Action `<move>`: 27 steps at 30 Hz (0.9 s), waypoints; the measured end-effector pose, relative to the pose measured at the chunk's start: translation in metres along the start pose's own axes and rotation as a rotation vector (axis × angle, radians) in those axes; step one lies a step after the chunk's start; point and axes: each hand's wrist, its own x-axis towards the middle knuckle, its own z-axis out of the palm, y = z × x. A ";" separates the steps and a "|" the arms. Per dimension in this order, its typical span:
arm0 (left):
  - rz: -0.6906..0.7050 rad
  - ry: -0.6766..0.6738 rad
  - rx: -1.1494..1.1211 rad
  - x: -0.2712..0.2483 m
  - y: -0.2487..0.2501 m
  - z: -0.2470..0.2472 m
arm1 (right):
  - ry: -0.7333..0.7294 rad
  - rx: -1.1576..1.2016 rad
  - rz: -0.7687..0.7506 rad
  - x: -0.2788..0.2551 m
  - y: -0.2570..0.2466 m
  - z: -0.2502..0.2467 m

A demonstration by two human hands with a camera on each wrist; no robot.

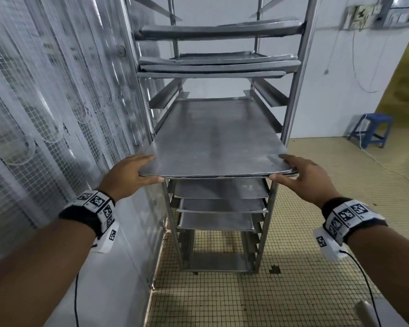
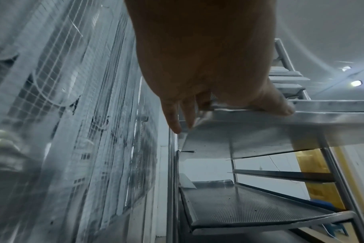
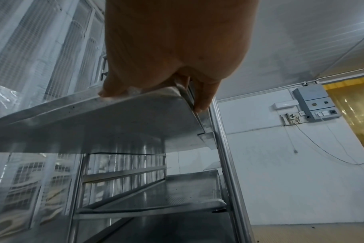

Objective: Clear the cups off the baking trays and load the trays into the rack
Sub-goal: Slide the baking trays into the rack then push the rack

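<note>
In the head view the top baking tray (image 1: 216, 138) lies about halfway in the steel rack (image 1: 295, 90), on the side rails at middle height, and its near edge sticks out toward the person, with the edge of another tray just under it. It is bare thin sheet metal, so I judge it stiff and rather light but smooth and slippery, with sharp edges; the near corners are the good places to take it. The left hand (image 1: 128, 177) holds the near left corner, with fingers straight along the side and the thumb under the front rim, and the right hand (image 1: 300, 178) does the same at the near right corner; both forearms reach forward, almost parallel. In the left wrist view the left hand (image 2: 197, 69) pinches the tray rim (image 2: 249, 113), the thumb on the front lip, and a perforated tray (image 2: 260, 207) sits lower. In the right wrist view the right hand (image 3: 172, 54) clamps the corner (image 3: 185, 97) beside the rack post (image 3: 222, 148).
</note>
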 end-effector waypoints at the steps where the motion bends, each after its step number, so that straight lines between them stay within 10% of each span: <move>1: 0.003 -0.016 -0.003 0.003 0.001 0.004 | 0.005 0.005 -0.033 0.002 0.002 0.002; 27: -0.007 -0.085 0.075 0.128 -0.032 0.031 | -0.002 -0.161 0.021 0.106 0.015 0.038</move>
